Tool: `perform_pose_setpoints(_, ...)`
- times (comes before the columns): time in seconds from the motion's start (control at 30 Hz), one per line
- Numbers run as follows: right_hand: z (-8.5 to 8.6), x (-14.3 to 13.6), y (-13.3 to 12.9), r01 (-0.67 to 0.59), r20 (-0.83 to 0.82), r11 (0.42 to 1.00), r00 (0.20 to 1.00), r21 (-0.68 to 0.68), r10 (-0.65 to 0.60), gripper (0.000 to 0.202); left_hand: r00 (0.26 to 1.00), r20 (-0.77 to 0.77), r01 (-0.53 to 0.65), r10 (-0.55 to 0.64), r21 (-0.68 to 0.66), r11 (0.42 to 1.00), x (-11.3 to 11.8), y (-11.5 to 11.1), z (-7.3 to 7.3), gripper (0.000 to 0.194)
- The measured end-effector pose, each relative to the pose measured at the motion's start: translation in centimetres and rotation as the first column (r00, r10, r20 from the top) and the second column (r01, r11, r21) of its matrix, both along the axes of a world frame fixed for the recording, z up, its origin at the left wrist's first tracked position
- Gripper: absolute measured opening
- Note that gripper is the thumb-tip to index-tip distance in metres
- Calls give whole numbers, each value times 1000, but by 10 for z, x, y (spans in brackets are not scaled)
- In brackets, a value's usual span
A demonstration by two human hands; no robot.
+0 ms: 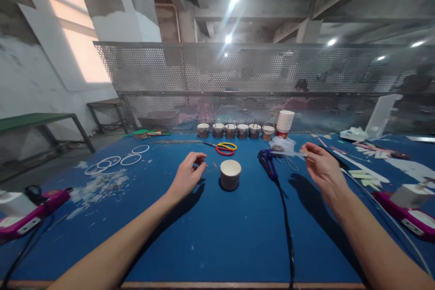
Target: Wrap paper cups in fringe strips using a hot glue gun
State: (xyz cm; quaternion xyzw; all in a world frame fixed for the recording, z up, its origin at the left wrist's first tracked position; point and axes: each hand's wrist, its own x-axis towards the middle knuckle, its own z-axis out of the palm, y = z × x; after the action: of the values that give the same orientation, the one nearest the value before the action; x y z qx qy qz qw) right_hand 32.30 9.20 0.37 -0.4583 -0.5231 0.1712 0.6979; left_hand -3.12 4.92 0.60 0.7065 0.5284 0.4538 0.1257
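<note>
A small white paper cup [230, 175] stands upright on the blue tabletop between my hands. My left hand [190, 171] hovers to its left, not touching it, with fingers loosely bent, thumb apart and nothing visible in them. My right hand [321, 165] pinches a thin translucent strip [288, 152] that points left. Beneath the strip's far end lies a dark blue glue gun [268, 163], its black cord running toward the front edge. Scissors [226, 148] with red and yellow handles lie behind the cup.
Several decorated small pails [230, 131] line the back beside a stack of cups [285, 122], before a perforated metal screen [210, 77]. White rings [131, 159] and scraps lie left. Magenta power strips [37, 213] flank both sides. Pale green strips [365, 176] lie right. A person sits beyond the screen.
</note>
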Motion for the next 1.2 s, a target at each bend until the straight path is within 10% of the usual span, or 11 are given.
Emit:
perform_pose_setpoints(0.23,38,-58,-103,-187,-394,981,898,57,194,21,949,-68,314,-309,316,895,29,-56,12,10)
perform_pose_setpoints(0.33,29,-107,-124,-564,-286,825,799,-48,529,14,824,-343,558,-451,357,749,43,-74,-3,18)
perform_pose_setpoints(0.47,-3,-141,-104,-702,-303,604,710,-377,635,28,635,-684,713,-358,342,612,48,-77,-22,13)
perform_pose_setpoints(0.63,-19,-116,-85,-507,0,610,769,-609,640,44,697,-638,667,-328,407,624,37,-63,-26,22)
perform_pose_setpoints(0.87,2,-27,-81,-175,707,872,523,-458,476,22,818,-469,555,-334,488,674,24,-53,-25,36)
perform_pose_setpoints(1.2,23,50,89,367,871,859,464,-357,164,26,872,-368,466,-323,421,778,32,-58,-33,32)
